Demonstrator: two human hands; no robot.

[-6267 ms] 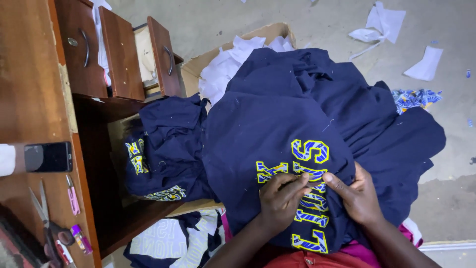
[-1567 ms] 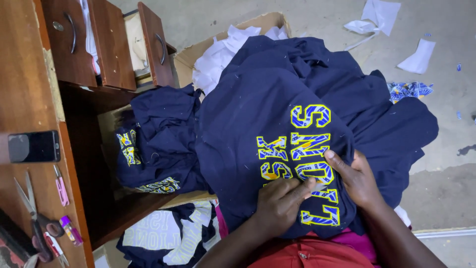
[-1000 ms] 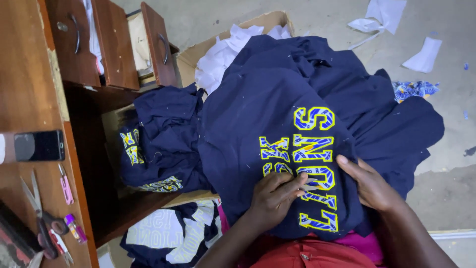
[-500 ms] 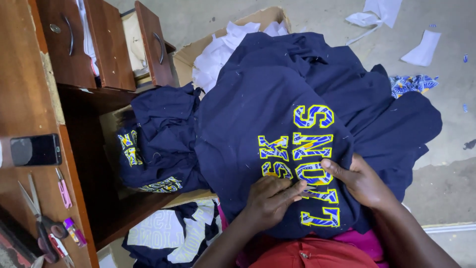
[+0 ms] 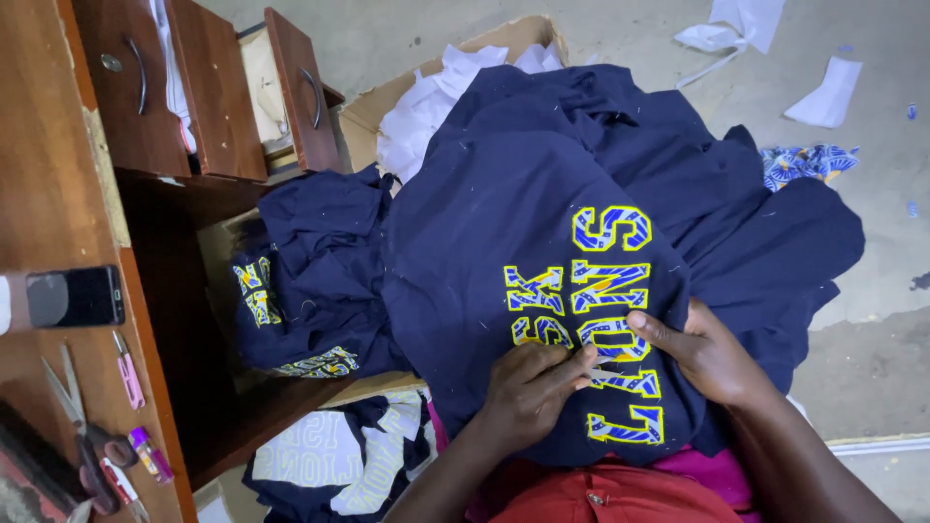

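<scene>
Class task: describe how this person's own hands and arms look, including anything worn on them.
Both forearms are bare: no sleeves, gloves, watch or bracelets show. The left hand and the right hand wear no visible rings. Fingernails look short and unpainted.

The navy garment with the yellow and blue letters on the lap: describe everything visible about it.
The navy garment looks like soft knit cloth, spread face up over the person's lap and crumpled at its far edge. Large applied letters, blue patterned with yellow outlines, run down its middle. The left hand pinches at a letter, apparently with a small pale tool, while the right hand presses the cloth flat. More navy garments lie beside it on a wooden shelf.
</scene>
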